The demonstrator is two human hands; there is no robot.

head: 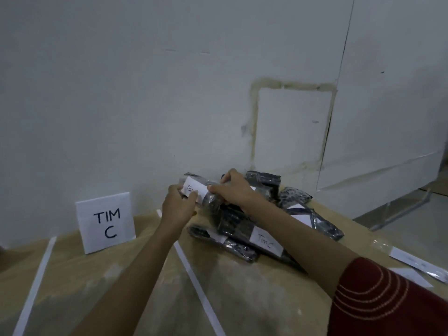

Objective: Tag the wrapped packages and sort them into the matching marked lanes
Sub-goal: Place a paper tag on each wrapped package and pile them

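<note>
Pale wall behind, tan counter (254, 294) beneath. My left hand (178, 204) and right hand (234, 190) grip the wrapped package (213, 200) between them, its tag (191, 189) at my left fingers. I'd smooth the tag flat towards the right fingers before letting go.

My head view is dim and flat, with a cool grey cast over the wall (169, 93). Light is diffuse and I cannot tell its source. Shadows are soft, darkest under the pile of wrapped packages (242, 231), whose plastic carries a faint sheen. Focus is soft throughout: the left hand (178, 204), right hand (232, 190) and the raised package (211, 201) they grip look smeared. Its paper tag (191, 189) is barely legible, while the "TIM C" sign (106, 221) reads clearly. Wide-angle distortion bends the wall seam (339, 69) and white lane tape (197, 287) near the edges.
</note>
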